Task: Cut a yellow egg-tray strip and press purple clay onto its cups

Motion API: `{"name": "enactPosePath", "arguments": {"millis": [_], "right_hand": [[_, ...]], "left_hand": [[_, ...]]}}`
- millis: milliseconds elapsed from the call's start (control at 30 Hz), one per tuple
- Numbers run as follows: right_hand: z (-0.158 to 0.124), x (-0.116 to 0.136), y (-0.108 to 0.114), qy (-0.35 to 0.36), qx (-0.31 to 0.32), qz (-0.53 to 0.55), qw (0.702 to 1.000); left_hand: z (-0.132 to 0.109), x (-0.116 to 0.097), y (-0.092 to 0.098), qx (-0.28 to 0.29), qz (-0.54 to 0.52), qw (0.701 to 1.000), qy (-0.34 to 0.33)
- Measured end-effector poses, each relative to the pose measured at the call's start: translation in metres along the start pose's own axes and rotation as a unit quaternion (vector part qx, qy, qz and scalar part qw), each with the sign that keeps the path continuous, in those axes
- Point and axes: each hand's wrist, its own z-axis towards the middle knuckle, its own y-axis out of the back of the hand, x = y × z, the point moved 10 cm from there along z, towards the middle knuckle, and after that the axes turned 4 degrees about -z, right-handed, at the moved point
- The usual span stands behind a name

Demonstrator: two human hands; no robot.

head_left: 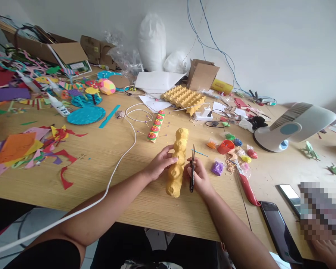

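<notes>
A long yellow strip of egg-carton cups lies on the wooden table, running away from me. My left hand grips its left side near the middle, fingers curled over it. My right hand is closed round black scissors, blades pointing up, just right of the strip.
A decorated cup caterpillar lies behind, with a yellow egg tray. Coloured clay lumps and a red cup sit right. Paper scraps cover the left. A white cable, a fan, two phones and another person's hand are nearby.
</notes>
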Motion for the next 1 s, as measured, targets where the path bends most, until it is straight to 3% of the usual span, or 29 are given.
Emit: {"name": "enactPosePath", "arguments": {"millis": [167, 433, 733, 1000], "right_hand": [[-0.001, 0.004, 0.004, 0.009, -0.006, -0.057, 0.998], [-0.003, 0.013, -0.004, 0.041, 0.035, -0.135, 0.989], [-0.002, 0.009, 0.003, 0.035, 0.011, -0.149, 0.988], [-0.002, 0.001, -0.003, 0.019, 0.033, -0.138, 0.990]], "left_hand": [[0.001, 0.002, 0.002, -0.001, -0.015, 1.000, 0.004], [0.002, 0.002, 0.002, 0.011, -0.019, 1.000, -0.003], [0.003, -0.001, 0.001, 0.026, -0.061, 0.998, -0.019], [0.003, -0.006, 0.003, 0.036, -0.088, 0.995, -0.043]]}}
